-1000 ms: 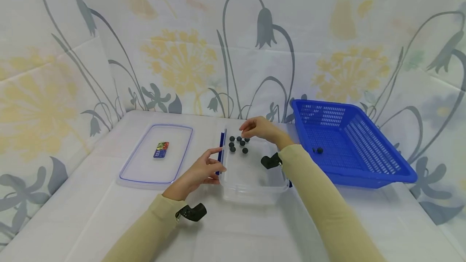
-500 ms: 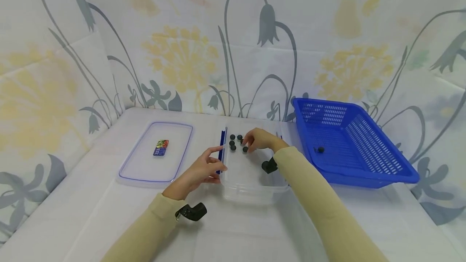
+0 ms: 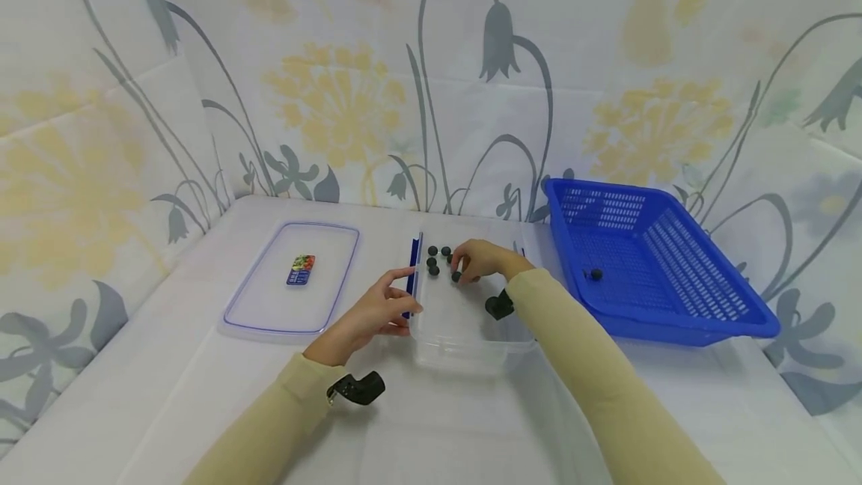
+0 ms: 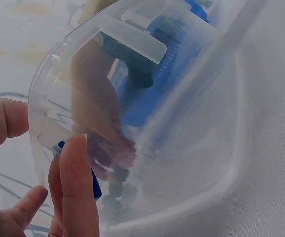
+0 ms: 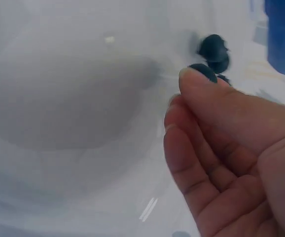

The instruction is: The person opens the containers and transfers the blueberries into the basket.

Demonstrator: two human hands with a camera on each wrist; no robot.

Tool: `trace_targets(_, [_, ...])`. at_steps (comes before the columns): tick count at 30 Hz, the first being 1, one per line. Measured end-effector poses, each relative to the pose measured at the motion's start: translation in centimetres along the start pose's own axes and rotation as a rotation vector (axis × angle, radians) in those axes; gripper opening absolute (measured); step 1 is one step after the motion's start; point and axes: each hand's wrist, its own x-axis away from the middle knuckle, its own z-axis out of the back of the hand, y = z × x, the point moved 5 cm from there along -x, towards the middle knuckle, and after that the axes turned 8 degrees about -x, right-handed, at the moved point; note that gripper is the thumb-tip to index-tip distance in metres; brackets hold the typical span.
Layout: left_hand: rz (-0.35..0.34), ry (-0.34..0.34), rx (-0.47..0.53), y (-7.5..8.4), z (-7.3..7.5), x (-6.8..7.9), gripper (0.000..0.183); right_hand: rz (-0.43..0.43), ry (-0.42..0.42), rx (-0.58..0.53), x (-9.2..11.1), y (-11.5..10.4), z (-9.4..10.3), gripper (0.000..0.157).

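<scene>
A clear plastic food container [image 3: 471, 331] with blue clip flaps stands at the middle of the table. My left hand [image 3: 377, 313] holds its left side, fingers and thumb about the rim and the blue flap [image 4: 96, 185]. My right hand [image 3: 481, 259] reaches inside, thumb and fingertips pinching a dark blueberry-like ball [image 5: 204, 70]. Just behind lie several more dark balls [image 3: 433, 251], grouped at the container's far left corner. In the right wrist view, the thumb [image 5: 216, 101] partly hides the pinched ball.
A clear lid with a blue seal [image 3: 269, 313] and a picture label [image 3: 301, 269] lies at left. On the right sits a blue perforated basket [image 3: 667, 320] with a dark ball [image 3: 595, 274] in it. Flower-printed cloth [image 3: 377, 96] hangs behind the table.
My right hand has come down and nearer inside the container, from the far balls to the nearest one. My left hand keeps its hold; the view shifts slightly.
</scene>
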Motion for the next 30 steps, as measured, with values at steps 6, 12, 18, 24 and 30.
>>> trace_targets(6, [0.029,0.020,0.008,-0.2,0.1,0.2,0.070,0.079,0.063,-0.142,-0.1,-1.3,1.2,0.024])
trace_targets(12, [0.018,0.022,0.019,-0.1,0.0,0.1,0.070,0.131,0.091,-0.197,1.5,-2.1,4.0,0.026])
trace_targets(18, [0.002,0.016,0.022,0.1,-0.1,0.2,0.072,0.138,0.171,-0.182,3.9,-0.8,9.1,0.030])
trace_targets(24, [0.013,0.020,0.015,0.1,-0.1,0.2,0.071,0.134,0.259,-0.217,7.6,1.4,13.0,0.036])
trace_targets(30, [0.010,0.018,0.007,-0.1,-0.2,0.1,0.071,0.087,0.306,-0.199,10.7,5.1,14.8,0.040])
